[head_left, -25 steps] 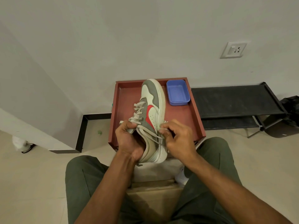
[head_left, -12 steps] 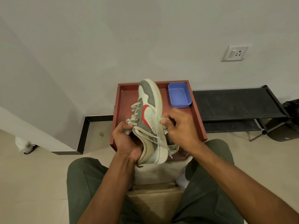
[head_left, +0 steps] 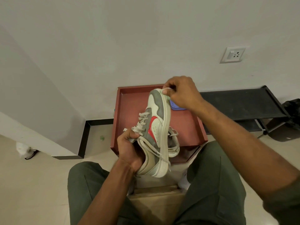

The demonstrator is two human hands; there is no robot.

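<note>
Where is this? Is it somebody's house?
Probably a room at home, maybe by the door: a low black rack against the plain wall, a wall socket above it, pale floor tiles, and a sneaker being held.

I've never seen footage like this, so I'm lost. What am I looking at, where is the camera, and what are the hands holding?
No machine here: these are a person's bare hands, filmed by one wide-angle camera worn on the head, looking forward and down. The left hand grips a grey and white sneaker near its heel. The right hand pinches what looks like a lace end by the toe. Beneath them lies a red tray with a partly hidden blue container in it.
</note>
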